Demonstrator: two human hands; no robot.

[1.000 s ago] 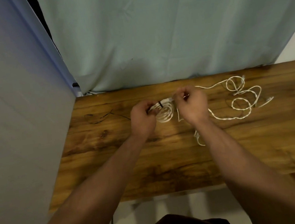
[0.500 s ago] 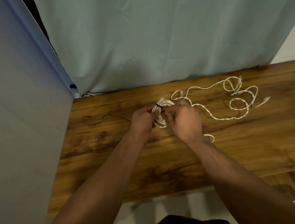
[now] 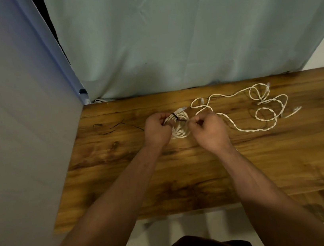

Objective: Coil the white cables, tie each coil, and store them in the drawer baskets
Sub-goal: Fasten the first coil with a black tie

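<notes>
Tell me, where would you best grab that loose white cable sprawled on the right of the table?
Probably the plug end at its far right, pinched from above. It lies flat on the table, clear of the loops of the loose cable, so pulling it should unwind rather than knot them.

A home corner — wooden table [image 3: 186, 182], curtain [image 3: 185, 32], door [image 3: 11, 123].

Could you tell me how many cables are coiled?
1: the coil in the left hand, its tie pinched by the right hand; another cable lies loose rightward. None seems hidden.
</notes>
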